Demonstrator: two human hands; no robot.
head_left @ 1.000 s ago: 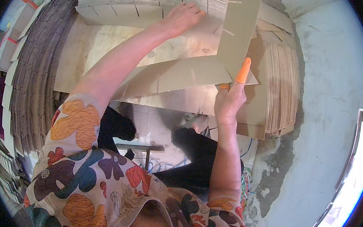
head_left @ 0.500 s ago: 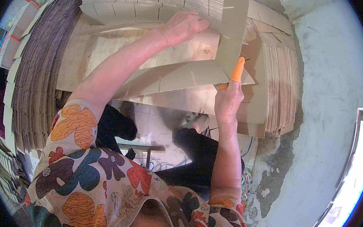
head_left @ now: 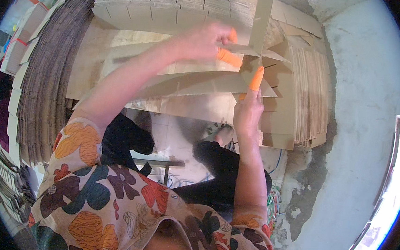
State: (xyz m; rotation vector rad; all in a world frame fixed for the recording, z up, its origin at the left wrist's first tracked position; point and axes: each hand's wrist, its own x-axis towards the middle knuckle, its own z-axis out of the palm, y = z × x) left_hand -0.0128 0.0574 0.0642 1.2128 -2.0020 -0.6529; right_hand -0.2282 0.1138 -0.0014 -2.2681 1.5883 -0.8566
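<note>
Head view: your left hand (head_left: 201, 43) moved right onto the upright strip (head_left: 260, 26), pinching it. Your right hand (head_left: 248, 112) gripped the crossing strip (head_left: 198, 83), slots now meeting.

This looks like a small cardboard workshop or packing room. Tall stacks of flat corrugated sheets (head_left: 48, 80) fill nine to eleven o'clock, and more cut slotted pieces (head_left: 172, 5) and upright bundles (head_left: 306, 91) lie from twelve to two. A rough, patchy plastered wall (head_left: 362, 91) runs along three o'clock, beside a bright window (head_left: 391, 196).
</note>
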